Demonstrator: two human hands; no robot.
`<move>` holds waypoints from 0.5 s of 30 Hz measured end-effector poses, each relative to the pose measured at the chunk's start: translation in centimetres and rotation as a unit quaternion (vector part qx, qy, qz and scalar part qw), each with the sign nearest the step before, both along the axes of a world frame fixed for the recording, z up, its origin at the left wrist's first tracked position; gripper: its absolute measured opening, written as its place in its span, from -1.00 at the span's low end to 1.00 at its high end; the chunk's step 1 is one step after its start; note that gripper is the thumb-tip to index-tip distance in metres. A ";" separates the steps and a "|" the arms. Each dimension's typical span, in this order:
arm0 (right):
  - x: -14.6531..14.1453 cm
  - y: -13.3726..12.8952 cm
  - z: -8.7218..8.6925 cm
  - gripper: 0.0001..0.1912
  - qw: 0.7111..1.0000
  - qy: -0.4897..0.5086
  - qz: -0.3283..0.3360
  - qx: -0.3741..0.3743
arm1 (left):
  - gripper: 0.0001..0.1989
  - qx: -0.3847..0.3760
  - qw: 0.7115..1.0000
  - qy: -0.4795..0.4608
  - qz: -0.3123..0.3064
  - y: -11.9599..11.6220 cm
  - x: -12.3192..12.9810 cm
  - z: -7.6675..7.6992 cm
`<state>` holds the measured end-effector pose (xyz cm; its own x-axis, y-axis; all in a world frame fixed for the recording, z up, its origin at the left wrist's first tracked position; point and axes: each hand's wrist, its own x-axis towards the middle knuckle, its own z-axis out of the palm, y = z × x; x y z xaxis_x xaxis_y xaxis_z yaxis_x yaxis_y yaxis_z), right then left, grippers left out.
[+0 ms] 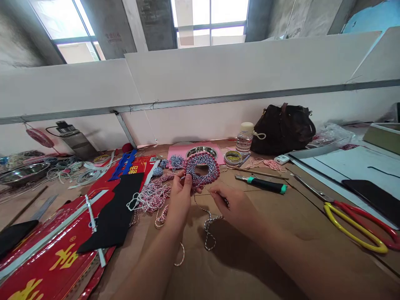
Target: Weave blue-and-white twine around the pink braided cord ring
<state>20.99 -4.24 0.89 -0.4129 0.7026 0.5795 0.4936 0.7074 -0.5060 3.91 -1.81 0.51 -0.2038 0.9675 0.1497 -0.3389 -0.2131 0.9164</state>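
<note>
A ring of coiled blue-and-white cord with a red edge (210, 168) is upright in front of me. My left hand (181, 189) grips it at its lower left, the thumb on its face. Just right of the ring's lower edge, my right hand (229, 202) is closed in a pinch; what lies between its fingertips is too small to make out. A dark-and-white cord (210, 233) hangs below the ring and lies in loops on the brown board. A steel bowl (202, 150) stands behind the ring, partly hidden by it.
Red-and-white cord (154, 196) lies heaped at the left, by black fabric (120, 216). A utility knife (262, 183) and large scissors (350, 223) lie at the right. Behind stand tape rolls (233, 157), a bottle (245, 139) and a dark bag (283, 130).
</note>
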 end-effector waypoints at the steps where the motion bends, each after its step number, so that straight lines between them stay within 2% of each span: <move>1: -0.1 0.0 0.1 -0.78 1.000 0.001 0.004 -0.002 | -0.41 0.001 1.000 0.004 0.000 0.0 0.1 0.0; 7: -0.3 -0.2 0.1 -0.78 1.000 0.012 -0.007 -0.015 | -0.46 0.009 0.999 0.032 -0.011 -0.7 0.4 0.2; 12: -0.4 -0.7 0.2 -0.77 0.998 -0.020 0.030 -0.054 | -0.49 0.013 0.998 0.048 -0.038 -0.9 0.6 -0.4; 15: -0.3 -0.8 0.3 -0.78 0.996 -0.034 0.073 -0.049 | -0.48 0.000 0.998 0.038 -0.048 -0.8 0.7 -0.6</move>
<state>20.70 -5.05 1.23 -0.5512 0.6840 0.4778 0.4247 0.7230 -0.5450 4.60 -2.64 -0.07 -0.0992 0.9818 0.1621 -0.2872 -0.1842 0.9400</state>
